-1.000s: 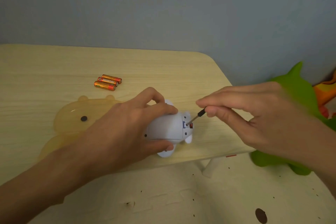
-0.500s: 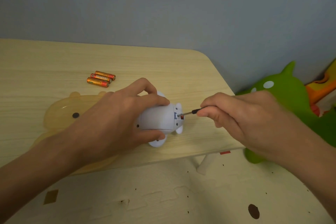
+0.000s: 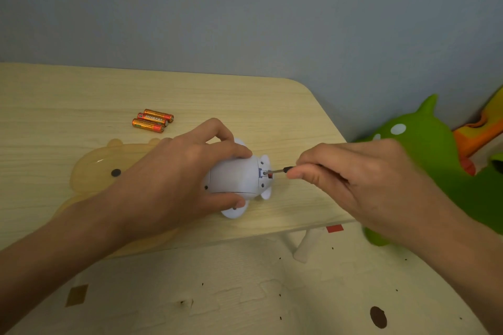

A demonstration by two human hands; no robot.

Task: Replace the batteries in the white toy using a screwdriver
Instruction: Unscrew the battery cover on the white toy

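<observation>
Screwdriver (image 3: 277,171) levelled since earlier — right hand (image 3: 362,185) pinches it; left hand (image 3: 174,185) clamps white toy (image 3: 236,178).

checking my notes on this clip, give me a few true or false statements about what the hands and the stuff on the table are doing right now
1. The left hand grips the white toy lying on the table. True.
2. The right hand holds a battery. False: it holds the screwdriver, with the tip at the toy's end.
3. Three batteries lie side by side on the table, away from both hands. True.
4. The batteries sit on the yellow bear-shaped tray. False: they lie on bare wood behind the tray.
5. The green toy stands on the table. False: it is off the table, past its right edge.
</observation>
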